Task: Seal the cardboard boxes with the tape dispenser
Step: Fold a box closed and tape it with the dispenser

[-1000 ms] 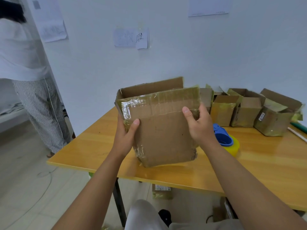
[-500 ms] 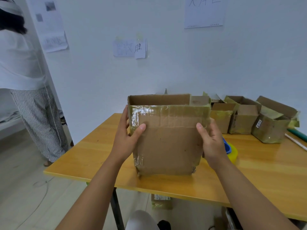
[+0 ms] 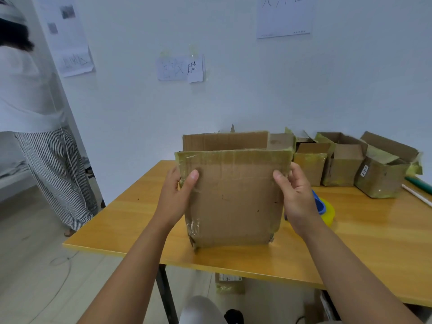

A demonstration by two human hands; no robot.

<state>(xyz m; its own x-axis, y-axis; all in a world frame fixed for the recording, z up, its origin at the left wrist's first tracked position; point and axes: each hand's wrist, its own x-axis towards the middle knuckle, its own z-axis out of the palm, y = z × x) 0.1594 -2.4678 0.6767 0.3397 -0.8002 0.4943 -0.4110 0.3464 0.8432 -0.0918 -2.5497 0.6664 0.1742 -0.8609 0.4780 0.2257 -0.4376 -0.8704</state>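
Head view: cardboard box (image 3: 233,197) upright on wooden table (image 3: 350,242), near its front-left corner, top flaps open, old tape along upper edge. Left hand (image 3: 177,197) grips box's left edge — thumb on near face, fingers behind, out of sight. Right hand (image 3: 295,195) grips box's right edge likewise. Tape dispenser (image 3: 323,210), blue with yellow roll, just right of box, partly behind right hand. Row of small boxes (image 3: 346,164) beyond box, to its right. Bystander (image 3: 42,127) stands well left of box.
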